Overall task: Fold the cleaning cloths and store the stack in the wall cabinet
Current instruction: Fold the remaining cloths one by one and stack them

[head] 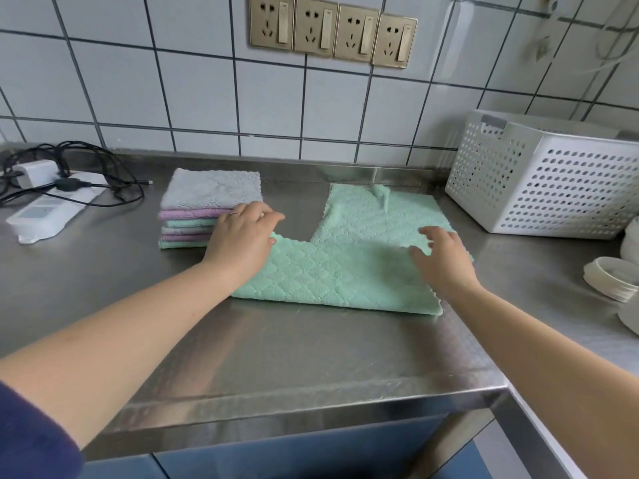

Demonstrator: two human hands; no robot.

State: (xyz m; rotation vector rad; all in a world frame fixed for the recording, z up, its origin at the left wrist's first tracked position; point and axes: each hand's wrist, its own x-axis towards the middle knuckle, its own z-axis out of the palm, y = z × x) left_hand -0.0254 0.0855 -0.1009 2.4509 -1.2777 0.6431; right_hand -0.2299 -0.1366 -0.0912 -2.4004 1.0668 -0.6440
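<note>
A mint-green quilted cloth lies partly folded on the steel counter, its near half doubled over and its far right part still flat. My left hand rests palm down on the cloth's left corner, fingers together. My right hand hovers over or presses the right side of the fold, fingers spread. To the left stands a stack of folded cloths, grey on top with purple and green layers beneath. The left hand touches the stack's right edge. No wall cabinet is in view.
A white perforated basket stands at the back right. White dishes sit at the right edge. A white power strip with an adapter and black cables lies at the back left. A tiled wall with sockets rises behind.
</note>
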